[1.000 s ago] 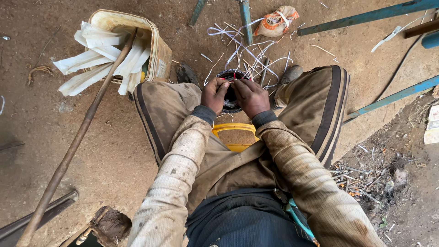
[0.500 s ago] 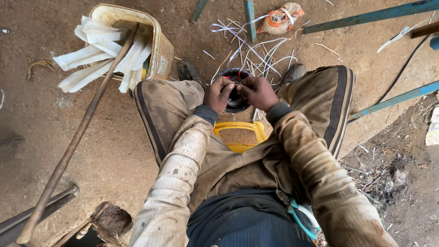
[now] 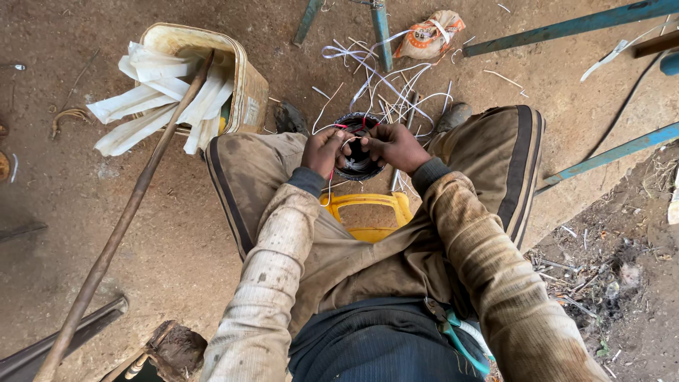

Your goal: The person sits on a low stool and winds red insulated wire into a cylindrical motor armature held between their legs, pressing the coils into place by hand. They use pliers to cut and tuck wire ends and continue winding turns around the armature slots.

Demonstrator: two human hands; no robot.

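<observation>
I sit on a yellow plastic seat [image 3: 368, 212] with my knees apart, looking down. My left hand [image 3: 327, 150] and my right hand [image 3: 396, 145] both grip a dark round coil of wire [image 3: 358, 157] held between my knees. A thin red strand runs across the top of the coil by my left fingers. White strips [image 3: 382, 78] lie scattered on the ground just beyond the coil.
A worn yellowish container [image 3: 212, 78] stuffed with white strips stands at the upper left, with a long rusty rod [image 3: 120, 226] leaning across it. A crumpled bag [image 3: 428, 34] lies at the top. Blue metal frame bars [image 3: 566, 28] run along the right. Dirt ground lies all around.
Both hands stay on the coil and shift slightly on it. The view has tilted a little.
</observation>
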